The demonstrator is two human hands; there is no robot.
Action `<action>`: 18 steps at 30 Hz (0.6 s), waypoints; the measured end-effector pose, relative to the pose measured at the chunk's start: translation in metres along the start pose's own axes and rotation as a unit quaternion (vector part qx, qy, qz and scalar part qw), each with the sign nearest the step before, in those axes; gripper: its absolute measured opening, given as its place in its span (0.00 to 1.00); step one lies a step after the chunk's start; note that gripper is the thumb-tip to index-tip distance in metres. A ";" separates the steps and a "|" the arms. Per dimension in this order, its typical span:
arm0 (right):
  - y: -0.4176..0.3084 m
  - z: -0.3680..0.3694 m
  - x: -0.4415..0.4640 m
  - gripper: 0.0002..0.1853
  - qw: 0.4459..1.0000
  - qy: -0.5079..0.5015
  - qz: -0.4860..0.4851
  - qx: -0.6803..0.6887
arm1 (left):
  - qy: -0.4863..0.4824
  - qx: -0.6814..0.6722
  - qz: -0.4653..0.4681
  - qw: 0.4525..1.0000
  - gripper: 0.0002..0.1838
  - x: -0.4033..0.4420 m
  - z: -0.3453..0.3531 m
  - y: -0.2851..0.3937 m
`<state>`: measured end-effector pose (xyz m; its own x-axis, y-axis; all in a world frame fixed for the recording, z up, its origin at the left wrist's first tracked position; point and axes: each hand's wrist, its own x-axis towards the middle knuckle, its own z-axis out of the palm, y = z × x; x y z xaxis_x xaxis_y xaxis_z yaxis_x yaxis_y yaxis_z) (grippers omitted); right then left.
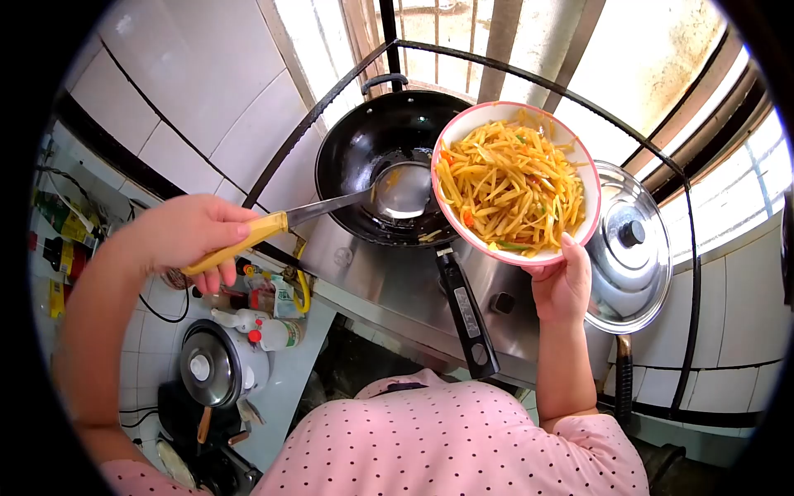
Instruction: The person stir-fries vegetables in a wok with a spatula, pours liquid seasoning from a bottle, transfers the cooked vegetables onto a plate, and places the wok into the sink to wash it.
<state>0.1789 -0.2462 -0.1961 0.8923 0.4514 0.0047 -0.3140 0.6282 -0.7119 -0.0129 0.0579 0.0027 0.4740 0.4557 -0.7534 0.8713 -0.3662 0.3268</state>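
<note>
My left hand (217,235) is closed around the yellow handle of a metal wok spatula (403,192). The spatula's broad head is inside a black wok (347,169), with a few food shreds on it. In my right hand (564,279), thumb on the rim, is a white bowl with a pink rim (592,202). Shredded potato (513,186) with orange and green bits fills this bowl, which is tilted toward me and hides the wok's right side. The wok's bottom looks oily, with a few shreds stuck near its front edge.
The wok stands on a steel stove (351,258), its black handle (466,314) pointing toward me. To the right leans a glass-and-metal lid (641,248). A black metal frame (546,78) runs behind. Lower left are a lidded pot (252,364) and bottles (277,333).
</note>
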 end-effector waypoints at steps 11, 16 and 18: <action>-0.008 -0.018 -0.001 0.21 0.999 -0.022 -0.029 0.012 | -0.149 0.032 -0.026 0.988 0.17 0.019 -0.029 0.015; 0.011 0.020 0.003 0.22 0.999 0.016 -0.044 -0.020 | -0.264 -0.144 0.009 0.954 0.19 0.099 -0.031 -0.062; 0.008 0.031 0.002 0.22 0.996 0.055 -0.047 -0.049 | -0.272 -0.191 0.027 0.943 0.19 0.107 -0.021 -0.072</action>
<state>0.1679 -0.2205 -0.1797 0.9485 0.3169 0.0016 -0.1983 0.5976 -0.7769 -0.0229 0.1500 -0.0894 0.4740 -0.0772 -0.8771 0.8793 -0.0114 0.4762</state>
